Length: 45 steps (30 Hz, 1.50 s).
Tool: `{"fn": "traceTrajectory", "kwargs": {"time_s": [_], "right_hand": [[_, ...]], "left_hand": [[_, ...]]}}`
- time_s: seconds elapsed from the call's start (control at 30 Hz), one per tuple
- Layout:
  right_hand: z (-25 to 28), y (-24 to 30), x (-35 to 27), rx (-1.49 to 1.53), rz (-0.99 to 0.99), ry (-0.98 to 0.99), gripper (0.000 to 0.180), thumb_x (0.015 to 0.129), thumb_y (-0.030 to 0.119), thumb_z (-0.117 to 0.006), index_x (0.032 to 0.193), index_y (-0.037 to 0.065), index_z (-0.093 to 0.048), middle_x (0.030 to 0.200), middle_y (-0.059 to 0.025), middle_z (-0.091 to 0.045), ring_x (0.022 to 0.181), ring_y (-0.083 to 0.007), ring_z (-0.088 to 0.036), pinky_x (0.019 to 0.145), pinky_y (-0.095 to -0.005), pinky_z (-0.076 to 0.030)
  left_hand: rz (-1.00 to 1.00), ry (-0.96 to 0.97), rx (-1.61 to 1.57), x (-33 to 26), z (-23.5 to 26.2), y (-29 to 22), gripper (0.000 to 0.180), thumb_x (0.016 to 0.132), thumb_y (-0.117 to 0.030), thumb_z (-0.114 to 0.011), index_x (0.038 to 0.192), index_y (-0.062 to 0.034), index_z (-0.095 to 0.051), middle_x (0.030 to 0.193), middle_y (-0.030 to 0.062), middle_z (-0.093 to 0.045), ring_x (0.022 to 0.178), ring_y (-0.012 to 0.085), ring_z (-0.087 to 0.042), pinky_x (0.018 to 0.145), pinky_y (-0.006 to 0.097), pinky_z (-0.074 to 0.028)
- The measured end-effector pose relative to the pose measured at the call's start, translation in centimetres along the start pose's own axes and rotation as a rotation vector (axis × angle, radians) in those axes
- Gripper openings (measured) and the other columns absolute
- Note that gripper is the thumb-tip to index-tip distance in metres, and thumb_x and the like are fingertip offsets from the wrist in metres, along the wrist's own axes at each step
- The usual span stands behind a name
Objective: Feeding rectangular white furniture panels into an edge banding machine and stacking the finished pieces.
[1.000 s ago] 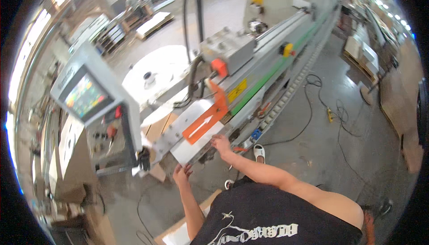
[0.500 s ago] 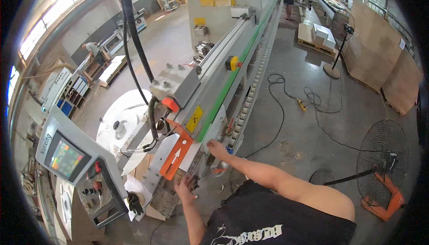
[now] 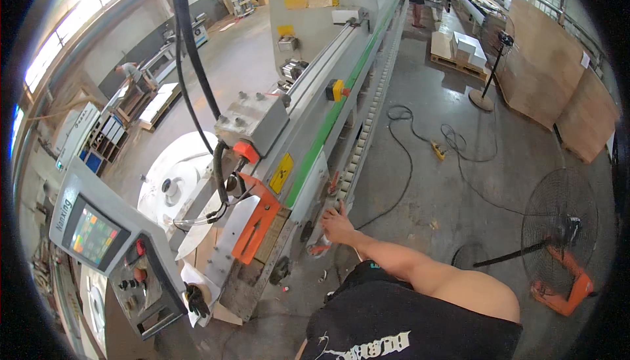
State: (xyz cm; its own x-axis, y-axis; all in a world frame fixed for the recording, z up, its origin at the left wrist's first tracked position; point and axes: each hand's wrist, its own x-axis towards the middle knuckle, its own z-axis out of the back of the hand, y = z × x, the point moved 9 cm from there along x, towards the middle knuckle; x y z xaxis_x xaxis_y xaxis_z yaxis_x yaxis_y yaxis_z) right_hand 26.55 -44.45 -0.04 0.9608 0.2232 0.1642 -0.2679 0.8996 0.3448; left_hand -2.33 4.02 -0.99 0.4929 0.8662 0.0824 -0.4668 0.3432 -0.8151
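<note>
My right hand (image 3: pixel 336 225) reaches to the near end of the long machine (image 3: pixel 272 120), its fingers spread. The fingertips are by the roller track (image 3: pixel 354 169) along the machine's right side; whether they press on it I cannot tell. An orange plate with an arrow-shaped marking (image 3: pixel 257 222) is fixed at the machine's near end, and a tan block (image 3: pixel 274 232) shows beside it. My left hand is out of view; just a sliver of that arm shows at the lower edge. A green strip (image 3: pixel 321 133) runs along the machine's edge.
Left of the machine stands a control panel with a screen (image 3: pixel 95 232); a dark glove (image 3: pixel 196 299) lies near it. A fan (image 3: pixel 561 229) stands at right. Cables (image 3: pixel 410 156) cross the floor. Brown boards (image 3: pixel 548 64) lean farther back. Two people are in the distance.
My left hand has left the machine's near end and gone out of view. My right hand has shifted slightly right and its fingers have spread. The white strip beside the orange plate no longer shows.
</note>
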Motion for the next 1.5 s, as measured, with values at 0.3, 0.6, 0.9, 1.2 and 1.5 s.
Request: {"fn": "traceTrajectory", "kwargs": {"time_s": [0.3,0.6,0.9,1.2,1.5], "right_hand": [[-0.3,0.5,0.0,-0.058,0.037,0.091,0.03,0.077,0.018,-0.056,0.104,0.006,-0.063,0.117,-0.0094,-0.054,0.125,-0.0309,-0.037,0.107,-0.0704,-0.006],[1.0,1.3,-0.3,-0.064,0.065,-0.037,0.014,0.077,0.01,-0.057,0.087,0.006,-0.065,0.102,-0.0082,-0.055,0.116,-0.0271,-0.043,0.107,-0.0683,-0.012],[0.7,0.9,-0.2,-0.031,0.051,-0.068,0.012,0.08,0.01,-0.056,0.087,0.006,-0.064,0.103,-0.0091,-0.055,0.118,-0.0291,-0.042,0.107,-0.0685,-0.01],[-3.2,11.7,-1.3,0.309,0.105,0.36,0.035,0.074,0.029,-0.063,0.1,0.006,-0.062,0.104,-0.0175,-0.059,0.105,-0.0354,-0.056,0.094,-0.0538,-0.04],[0.6,33.9,-10.5,0.967,0.841,0.603,0.047,0.087,0.031,-0.058,0.124,0.003,-0.049,0.11,-0.0205,-0.06,0.101,-0.0381,-0.057,0.083,-0.0427,-0.046]], "left_hand": [[0.068,0.083,-0.22,-2.4,2.5,2.2,0.041,0.089,-0.018,-0.059,0.126,-0.0063,-0.046,0.109,0.0138,-0.048,0.089,0.0272,-0.054,0.075,0.04,-0.052],[0.086,0.204,-0.432,-3.2,2.5,2.7,0.044,0.088,-0.013,-0.06,0.129,-0.0079,-0.043,0.117,0.0138,-0.042,0.096,0.0283,-0.052,0.08,0.043,-0.052],[0.069,0.336,-0.625,-2.8,2.4,1.1,0.049,0.088,-0.007,-0.062,0.132,-0.0095,-0.04,0.125,0.0138,-0.036,0.103,0.0294,-0.049,0.084,0.045,-0.052],[0.059,0.443,-0.801,-3.5,4.4,-1.0,0.055,0.087,-0.002,-0.063,0.135,-0.0112,-0.037,0.133,0.0138,-0.03,0.109,0.0305,-0.046,0.089,0.048,-0.052],[0.447,0.215,-1.032,-6.5,1.7,-9.6,0.055,0.088,-0.037,-0.061,0.132,-0.0107,-0.041,0.12,0.0192,-0.047,0.104,0.032,-0.052,0.084,0.044,-0.049]]}}
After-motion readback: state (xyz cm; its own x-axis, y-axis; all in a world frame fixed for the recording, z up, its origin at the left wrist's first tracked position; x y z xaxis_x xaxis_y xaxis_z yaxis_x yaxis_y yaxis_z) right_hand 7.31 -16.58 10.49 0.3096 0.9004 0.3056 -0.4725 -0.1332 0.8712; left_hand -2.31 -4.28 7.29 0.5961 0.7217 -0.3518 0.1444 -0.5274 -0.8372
